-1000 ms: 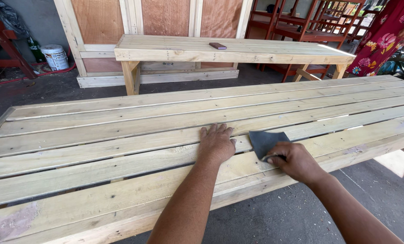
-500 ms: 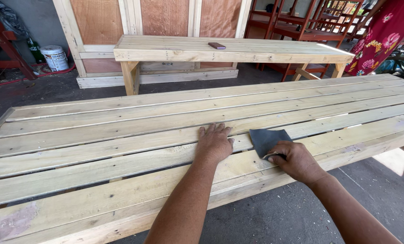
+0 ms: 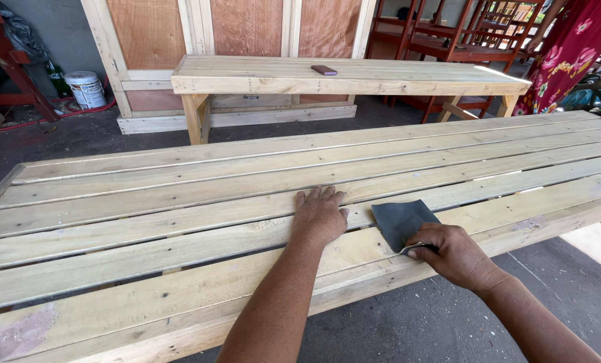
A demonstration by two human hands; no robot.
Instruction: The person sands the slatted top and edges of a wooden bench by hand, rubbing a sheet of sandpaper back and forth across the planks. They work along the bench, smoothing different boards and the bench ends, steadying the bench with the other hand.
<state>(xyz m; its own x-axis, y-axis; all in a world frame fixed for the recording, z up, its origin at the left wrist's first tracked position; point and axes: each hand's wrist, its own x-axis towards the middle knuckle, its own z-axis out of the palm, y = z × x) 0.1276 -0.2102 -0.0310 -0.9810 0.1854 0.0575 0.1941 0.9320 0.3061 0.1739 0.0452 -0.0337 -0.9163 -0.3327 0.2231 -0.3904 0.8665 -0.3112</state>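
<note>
A long slatted table top (image 3: 179, 202) of pale wooden planks fills the view. My left hand (image 3: 320, 215) lies flat on a plank near the middle, fingers spread a little and holding nothing. Just to its right, my right hand (image 3: 452, 254) pinches the near corner of a dark grey sheet of sandpaper (image 3: 400, 220), which lies flat on the plank close to the front edge.
A pale wooden bench (image 3: 354, 75) stands behind the table with a small dark block (image 3: 324, 70) on it. A white bucket (image 3: 86, 89) sits on the floor at back left. Red wooden chairs (image 3: 461, 40) stand at back right, beside a person in a flowered garment (image 3: 569, 54).
Both hands and the sandpaper stay in nearly the same place on the planks; no clear shift between the frames.
</note>
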